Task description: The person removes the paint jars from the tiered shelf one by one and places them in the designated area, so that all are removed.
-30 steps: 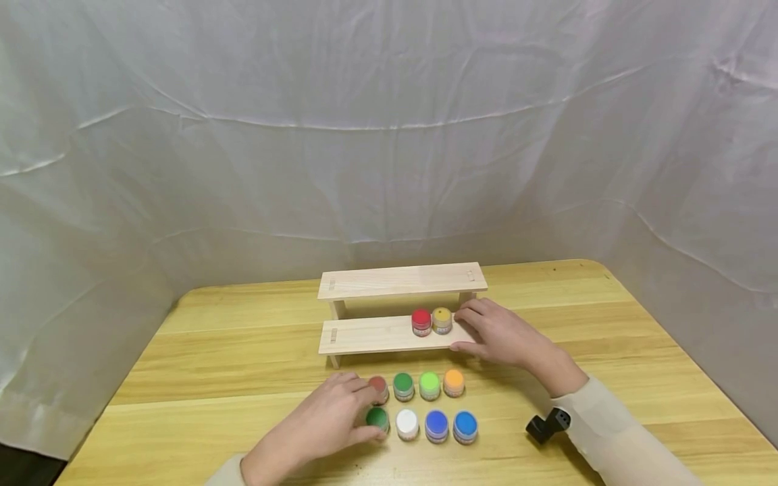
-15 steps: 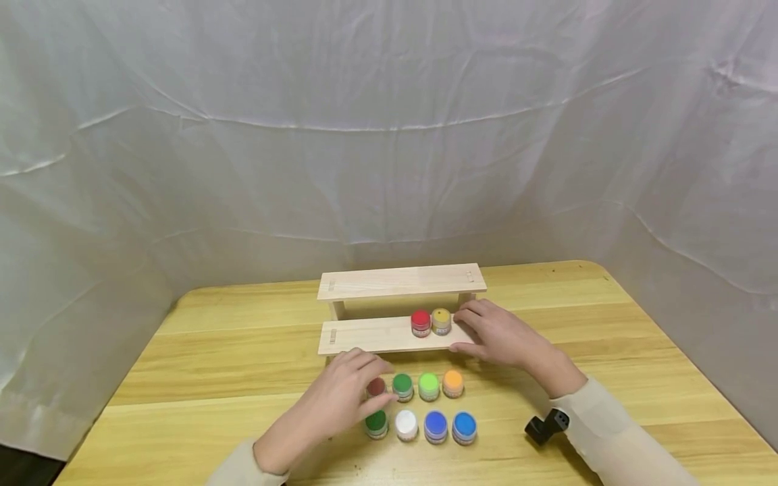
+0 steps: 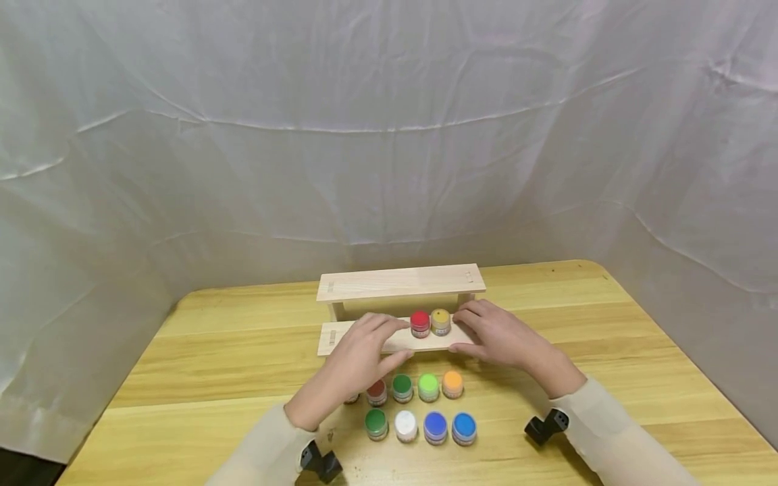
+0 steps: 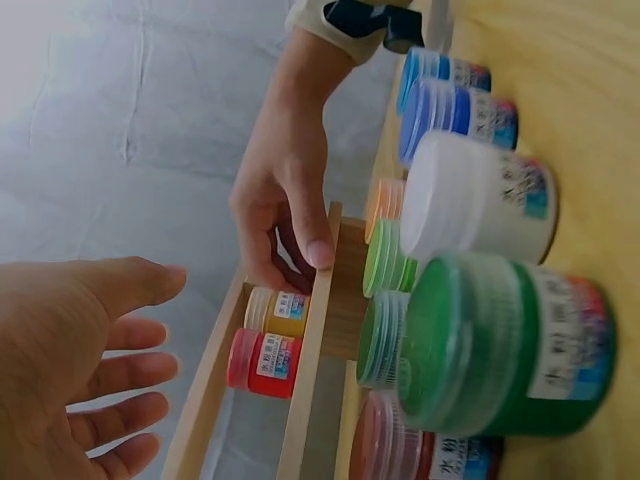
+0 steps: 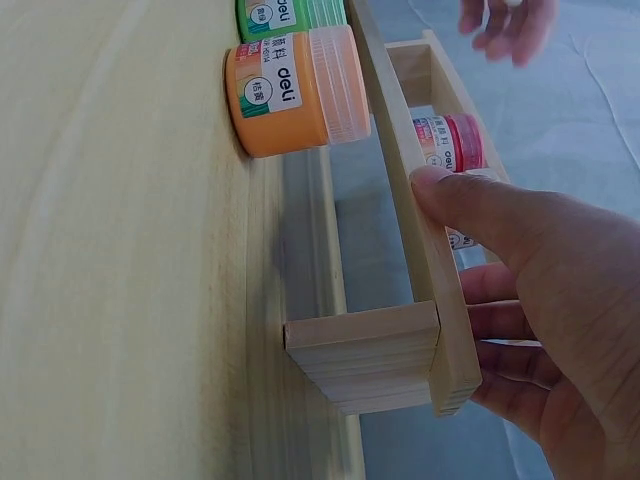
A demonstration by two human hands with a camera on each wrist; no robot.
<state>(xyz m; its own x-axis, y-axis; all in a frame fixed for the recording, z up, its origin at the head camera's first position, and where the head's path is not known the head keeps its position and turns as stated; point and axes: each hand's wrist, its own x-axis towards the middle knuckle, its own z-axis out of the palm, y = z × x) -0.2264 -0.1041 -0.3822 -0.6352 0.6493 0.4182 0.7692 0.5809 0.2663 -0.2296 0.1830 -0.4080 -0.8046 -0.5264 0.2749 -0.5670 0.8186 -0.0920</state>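
My left hand (image 3: pixel 358 351) hovers over the left part of the lower step of a pale wooden two-step shelf (image 3: pixel 398 280), fingers spread with nothing between them; the left wrist view shows its loose fingers (image 4: pixel 125 370) too. To its right, a red paint jar (image 3: pixel 420 325) and a yellow paint jar (image 3: pixel 440 322) stand side by side on that step. My right hand (image 3: pixel 501 337) grips the step's right end, thumb (image 5: pixel 440 190) along the front edge and fingers reaching to the back, close beside the yellow jar.
Before the shelf, paint jars stand in two rows: brown-red (image 3: pixel 377 391), dark green (image 3: pixel 402 387), light green (image 3: pixel 428 387) and orange (image 3: pixel 452 383) behind; green (image 3: pixel 376 424), white (image 3: pixel 406 426), violet-blue (image 3: pixel 435 427) and blue (image 3: pixel 464 428) nearer. My left wrist partly hides another. Grey cloth (image 3: pixel 389 169) hangs behind.
My left hand has risen from beside the left-hand jars, moving forward and right to the lower step. The right hand stays at the step's right end; both jars there remain in place.
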